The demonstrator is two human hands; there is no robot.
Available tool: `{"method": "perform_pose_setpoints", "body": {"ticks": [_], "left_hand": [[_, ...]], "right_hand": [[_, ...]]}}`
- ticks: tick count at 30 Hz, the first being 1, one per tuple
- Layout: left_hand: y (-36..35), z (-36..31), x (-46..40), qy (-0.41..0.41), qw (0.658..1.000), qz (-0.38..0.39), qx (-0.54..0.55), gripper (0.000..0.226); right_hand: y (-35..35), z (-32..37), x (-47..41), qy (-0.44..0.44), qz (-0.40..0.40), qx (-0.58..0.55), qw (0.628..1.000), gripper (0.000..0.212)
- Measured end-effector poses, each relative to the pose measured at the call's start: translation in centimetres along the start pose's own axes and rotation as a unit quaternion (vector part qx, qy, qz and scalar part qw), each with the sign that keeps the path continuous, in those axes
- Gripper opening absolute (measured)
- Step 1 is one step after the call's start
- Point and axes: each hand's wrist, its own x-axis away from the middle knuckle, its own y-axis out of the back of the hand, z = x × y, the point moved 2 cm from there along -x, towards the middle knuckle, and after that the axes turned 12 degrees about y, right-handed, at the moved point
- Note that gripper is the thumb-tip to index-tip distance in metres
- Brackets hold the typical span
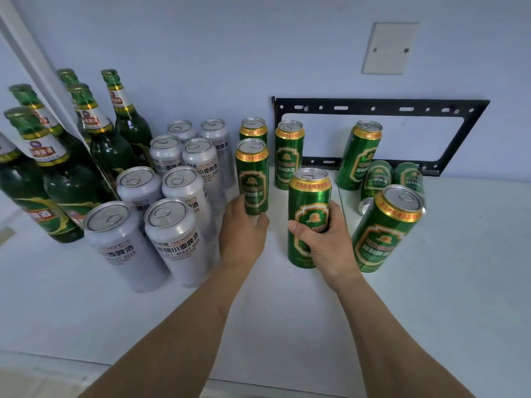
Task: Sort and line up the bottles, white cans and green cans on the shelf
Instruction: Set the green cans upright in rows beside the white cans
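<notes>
Several green glass bottles (106, 145) stand at the far left of the white shelf (287, 326). Beside them several white cans (178, 239) stand in two rows running front to back. My left hand (242, 228) grips the lower part of a green can (252, 173) just right of the white cans, with another green can (254, 129) behind it. My right hand (324, 242) is closed around a green can (309, 202) standing nearer the front. More green cans stand scattered to the right, one (385, 228) close to my right hand, and two (376, 179) lie on their sides.
A black metal wall bracket (379, 109) is fixed to the wall behind the right-hand cans. A blank white cover plate (389, 47) sits higher on the wall. A white post (31, 61) runs diagonally past the bottles at left.
</notes>
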Motion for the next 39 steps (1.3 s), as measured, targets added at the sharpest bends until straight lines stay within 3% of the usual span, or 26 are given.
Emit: {"method": "perform_pose_setpoints", "body": {"ticks": [2, 4, 7, 10, 23, 28, 31, 35, 39], "left_hand": [[0.5, 0.7, 1.7, -0.117, 0.983, -0.036, -0.138, 0.043], [0.6, 1.2, 2.4, -0.227, 0.945, -0.080, -0.223, 0.041], [0.2, 2.0, 2.0, -0.300, 0.908, -0.081, -0.282, 0.031], [0.2, 2.4, 1.9, -0.315, 0.897, -0.078, -0.300, 0.027], [0.0, 2.3, 2.2, -0.283, 0.919, -0.046, -0.270, 0.030], [0.3, 1.5, 2.5, -0.294, 0.917, -0.024, -0.268, 0.033], [1.0, 1.0, 2.9, -0.326, 0.906, -0.031, -0.267, 0.030], [1.2, 0.1, 3.8, -0.368, 0.898, -0.030, -0.240, 0.028], [-0.3, -2.0, 5.4, -0.408, 0.892, -0.003, -0.194, 0.028]], "right_hand": [[-0.6, -0.5, -1.4, 0.009, -0.002, -0.006, 1.000, 0.066], [-1.3, -1.0, -2.8, 0.013, -0.004, -0.016, 1.000, 0.069], [-2.4, -1.9, -4.8, 0.015, 0.003, -0.037, 0.999, 0.075], [-3.3, -2.9, -6.6, 0.011, 0.008, -0.061, 0.998, 0.077], [-3.9, -5.0, -10.2, -0.001, 0.025, -0.081, 0.996, 0.077], [-2.8, -4.7, -7.0, -0.039, 0.011, 0.059, 0.997, 0.097], [-1.7, -3.9, -2.9, -0.043, 0.003, 0.201, 0.979, 0.076], [0.6, -3.0, 3.3, 0.016, 0.073, 0.355, 0.932, 0.041], [3.5, -1.7, 6.9, 0.066, 0.144, 0.417, 0.895, 0.031]]}}
